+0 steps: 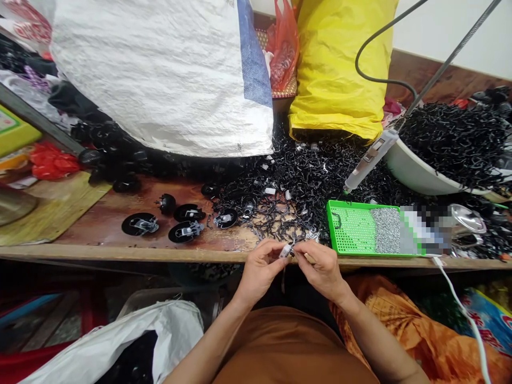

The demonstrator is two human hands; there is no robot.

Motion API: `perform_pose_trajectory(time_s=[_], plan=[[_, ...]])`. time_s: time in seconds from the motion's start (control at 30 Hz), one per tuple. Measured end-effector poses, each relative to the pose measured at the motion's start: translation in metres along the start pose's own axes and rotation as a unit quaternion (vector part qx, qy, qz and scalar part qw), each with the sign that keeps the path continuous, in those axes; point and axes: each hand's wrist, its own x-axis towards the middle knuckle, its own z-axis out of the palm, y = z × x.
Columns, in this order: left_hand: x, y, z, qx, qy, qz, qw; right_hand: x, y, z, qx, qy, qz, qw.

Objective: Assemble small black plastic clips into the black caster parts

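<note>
We pinch sm. white pc. (285, 252) in L hand (260, 269), R hand (322, 269) also nearly shut on it, just below black plastic scraps (308, 186) & beside green tray (354, 229).

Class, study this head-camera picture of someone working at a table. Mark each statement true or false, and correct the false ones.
1. The left hand and right hand pinch a small white piece at the front edge of the wooden table. True.
2. The green perforated tray lies to the left of the hands. False: it lies to their right.
3. A white bowl holds a heap of black curly pieces. True.
4. The yellow bag rests on the person's lap. False: it stands at the table's far side, beside a white woven sack.
5. Black discs with metal fittings lie on the table. True.
</note>
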Motion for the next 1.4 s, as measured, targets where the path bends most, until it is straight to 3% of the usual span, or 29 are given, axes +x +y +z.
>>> perform_pose_trajectory(time_s=[0.13, 0.3, 0.5, 0.63, 0.77, 0.87, 0.97, 1.1, 1.27, 1.4], plan=[[0.0, -0.001, 0.0, -0.043, 0.002, -0.019, 0.999, 0.0, -0.003, -0.002, 0.042, 0.01, 0.037, 0.998], [-0.004, -0.002, 0.003, -0.099, -0.008, -0.06, 0.993, -0.002, 0.001, -0.001, 0.189, -0.015, 0.154, 0.97], [-0.007, -0.001, 0.008, -0.112, -0.018, -0.07, 0.991, -0.005, 0.01, 0.004, 0.262, 0.008, 0.192, 0.946], [-0.007, 0.0, 0.012, -0.136, -0.006, -0.1, 0.986, -0.006, 0.005, -0.001, 0.2, -0.005, 0.159, 0.967], [-0.005, 0.002, 0.012, -0.219, 0.026, -0.17, 0.96, -0.009, 0.001, -0.004, 0.104, -0.022, 0.058, 0.993], [-0.004, 0.003, 0.012, -0.264, 0.037, -0.206, 0.942, -0.013, 0.002, 0.0, 0.033, -0.022, -0.015, 0.999], [-0.004, 0.002, 0.013, -0.283, 0.036, -0.231, 0.93, -0.016, 0.005, 0.005, -0.033, -0.014, -0.047, 0.998], [-0.004, 0.001, 0.018, -0.267, 0.036, -0.241, 0.932, -0.018, 0.009, 0.009, -0.07, 0.005, -0.061, 0.996], [-0.002, 0.005, 0.019, -0.183, 0.015, -0.23, 0.956, -0.021, 0.019, 0.014, -0.035, 0.05, -0.045, 0.997], [0.013, 0.002, 0.008, -0.064, 0.067, -0.151, 0.984, -0.023, 0.032, 0.018, -0.023, 0.073, -0.001, 0.997]])
